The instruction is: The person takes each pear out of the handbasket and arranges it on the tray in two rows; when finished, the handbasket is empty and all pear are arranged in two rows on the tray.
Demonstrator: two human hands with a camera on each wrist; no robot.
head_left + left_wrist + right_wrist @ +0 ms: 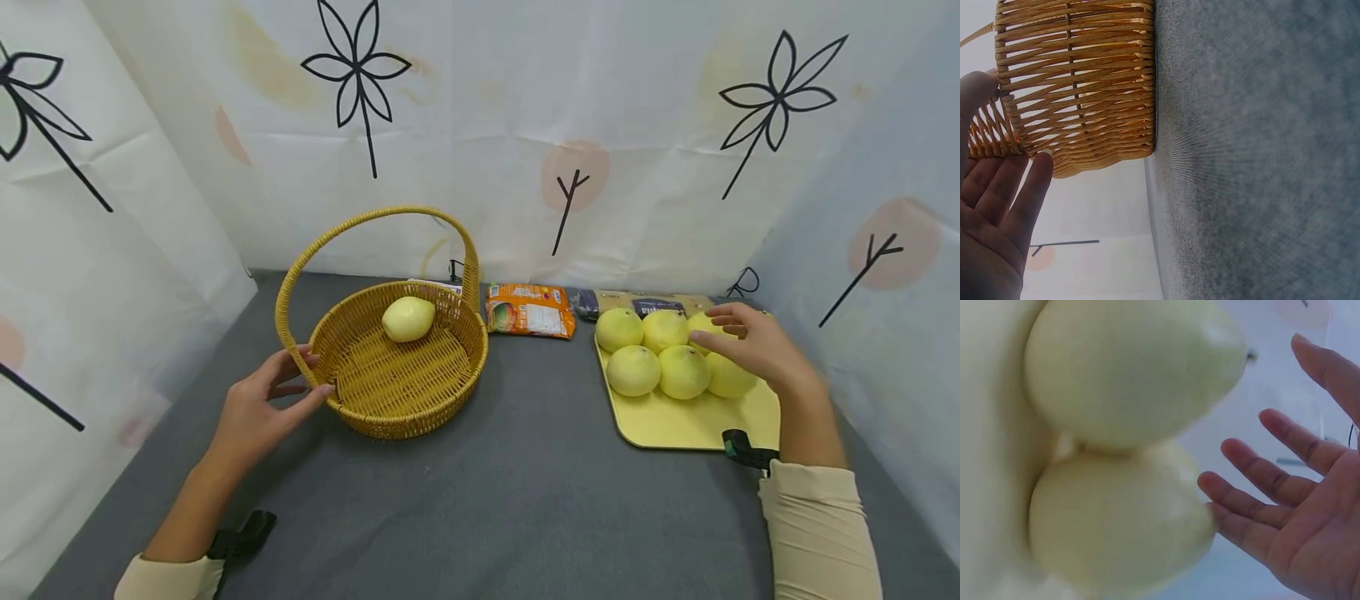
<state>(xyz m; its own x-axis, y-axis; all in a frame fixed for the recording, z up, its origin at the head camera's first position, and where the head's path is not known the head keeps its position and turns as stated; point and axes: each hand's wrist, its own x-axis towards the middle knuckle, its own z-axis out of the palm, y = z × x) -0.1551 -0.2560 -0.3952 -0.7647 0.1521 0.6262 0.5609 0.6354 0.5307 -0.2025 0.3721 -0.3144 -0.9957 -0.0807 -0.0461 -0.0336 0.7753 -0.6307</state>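
A round wicker basket (390, 425) with a tall hooped handle stands on the left, one pale yellow pear (408, 319) lying inside it. My left hand (262, 404) holds the basket where the handle meets the rim; in the left wrist view thumb (977, 90) and fingers lie on either side of that spot. On the right, several pears (633, 371) sit close together on a yellow tray (697, 425). My right hand (757, 346) hovers over the pears at the tray's right with fingers spread, holding nothing. The right wrist view shows two pears (1119, 525) large beside the fingertips.
An orange snack packet (528, 310) lies between basket and tray. Behind the pears is a long dark blue and tan packet (648, 302). A dark grey cloth (525, 483) covers the table, and white patterned curtains (480, 167) enclose it at the back and sides.
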